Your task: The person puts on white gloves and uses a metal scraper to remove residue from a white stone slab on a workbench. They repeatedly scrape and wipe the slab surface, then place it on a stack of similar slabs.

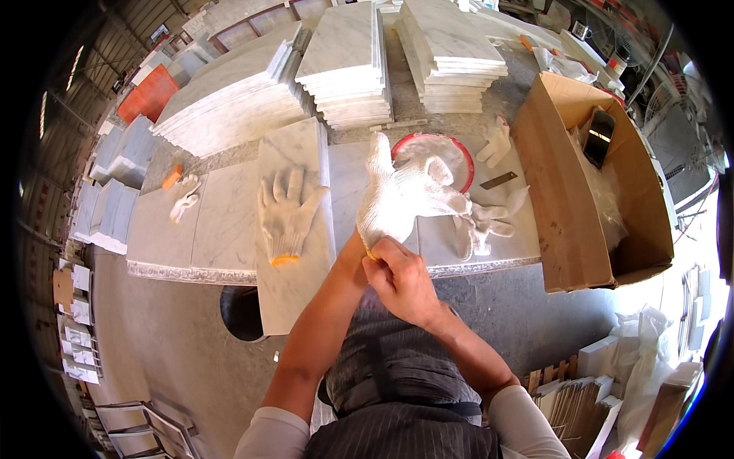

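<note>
A white knitted work glove (382, 210) with a yellow cuff edge covers my left hand (405, 190), whose fingers are spread apart. My bare right hand (405, 281) is closed on the glove's cuff at the left wrist. Another white glove (284, 214) with a yellow cuff lies flat on a marble slab (294, 298) to the left; that slab overhangs the table's front edge. More white gloves lie crumpled on the right (485, 228). Behind my left hand, partly hidden by it, sits a red-rimmed round container (465, 157).
Several stacks of marble slabs (344, 53) stand along the back. On the right is an open cardboard box (569, 191) with a phone (599, 138) on it. A flat scraper-like blade (498, 180) and an orange block (173, 177) lie on the table.
</note>
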Demonstrator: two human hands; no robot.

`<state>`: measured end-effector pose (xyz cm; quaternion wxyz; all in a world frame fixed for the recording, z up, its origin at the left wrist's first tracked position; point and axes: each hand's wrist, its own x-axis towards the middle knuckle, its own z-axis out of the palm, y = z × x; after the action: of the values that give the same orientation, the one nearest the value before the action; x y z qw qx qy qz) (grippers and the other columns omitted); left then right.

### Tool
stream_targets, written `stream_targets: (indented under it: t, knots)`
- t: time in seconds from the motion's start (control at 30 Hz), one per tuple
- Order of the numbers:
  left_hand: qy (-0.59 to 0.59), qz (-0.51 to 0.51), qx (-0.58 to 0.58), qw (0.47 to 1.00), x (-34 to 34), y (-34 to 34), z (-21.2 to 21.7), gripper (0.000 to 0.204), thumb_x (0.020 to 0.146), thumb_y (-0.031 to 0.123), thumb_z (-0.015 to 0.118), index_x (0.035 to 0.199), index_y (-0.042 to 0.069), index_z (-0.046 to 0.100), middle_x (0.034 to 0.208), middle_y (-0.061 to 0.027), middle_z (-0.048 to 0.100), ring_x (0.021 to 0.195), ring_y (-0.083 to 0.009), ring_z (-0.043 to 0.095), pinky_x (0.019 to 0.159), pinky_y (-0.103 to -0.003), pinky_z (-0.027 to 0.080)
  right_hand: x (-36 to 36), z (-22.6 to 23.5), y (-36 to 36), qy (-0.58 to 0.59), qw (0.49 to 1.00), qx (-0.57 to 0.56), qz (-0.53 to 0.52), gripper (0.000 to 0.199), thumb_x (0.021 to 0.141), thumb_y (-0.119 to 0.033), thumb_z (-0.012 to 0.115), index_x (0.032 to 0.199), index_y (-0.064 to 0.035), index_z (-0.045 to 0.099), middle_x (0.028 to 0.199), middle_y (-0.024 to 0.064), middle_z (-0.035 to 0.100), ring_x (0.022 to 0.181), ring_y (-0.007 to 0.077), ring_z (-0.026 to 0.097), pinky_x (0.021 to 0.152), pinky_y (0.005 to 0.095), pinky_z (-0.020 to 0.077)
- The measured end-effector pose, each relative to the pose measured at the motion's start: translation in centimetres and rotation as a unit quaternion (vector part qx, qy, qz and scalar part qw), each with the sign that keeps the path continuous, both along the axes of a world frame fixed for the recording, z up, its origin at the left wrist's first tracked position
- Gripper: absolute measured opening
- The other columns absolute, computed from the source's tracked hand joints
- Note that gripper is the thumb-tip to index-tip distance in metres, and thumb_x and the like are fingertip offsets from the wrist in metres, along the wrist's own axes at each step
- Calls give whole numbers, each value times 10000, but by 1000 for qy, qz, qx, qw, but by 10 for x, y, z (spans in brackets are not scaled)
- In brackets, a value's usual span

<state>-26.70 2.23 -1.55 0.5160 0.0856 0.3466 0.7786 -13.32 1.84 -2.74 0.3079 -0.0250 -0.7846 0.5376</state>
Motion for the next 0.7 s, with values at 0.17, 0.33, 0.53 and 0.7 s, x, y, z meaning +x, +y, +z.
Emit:
stream_targets:
  t: [0.17, 0.33, 0.53, 0.7]
  knots:
    - [-5, -89, -1, 996, 0, -1, -3, 894, 906, 791, 355, 1350, 19, 425, 1331, -325, 529, 1221, -463, 537, 1087, -508, 400, 3, -5, -7, -9, 999, -43, -22, 97, 896, -28, 632, 895, 16, 545, 748, 140, 551, 544, 215, 510, 526, 334, 411]
    - [-8, -180, -14, 983, 1, -5, -1, 973, 886, 824, 340, 1415, 8, 377, 1347, -333, 516, 1220, -466, 537, 1079, -507, 404, 4, -9, -12, -13, 998, -56, -39, 91, 897, -24, 630, 913, 19, 552, 778, 134, 553, 536, 194, 491, 521, 321, 405]
    - [9, -188, -52, 981, 3, -4, -9, 1078, 849, 879, 294, 1490, 13, 320, 1358, -316, 525, 1207, -462, 552, 1062, -512, 408, 6, -7, -14, -8, 998, -55, -29, 99, 897, -19, 630, 924, 21, 544, 787, 130, 548, 537, 194, 492, 523, 321, 404]
    - [80, -132, -132, 979, 5, -6, -1, 1064, 837, 894, 272, 1429, 21, 409, 1292, -300, 575, 1167, -444, 587, 1023, -497, 457, 6, -8, -13, -11, 998, -51, -39, 107, 899, -21, 632, 914, 17, 534, 778, 132, 539, 542, 198, 492, 525, 326, 401]
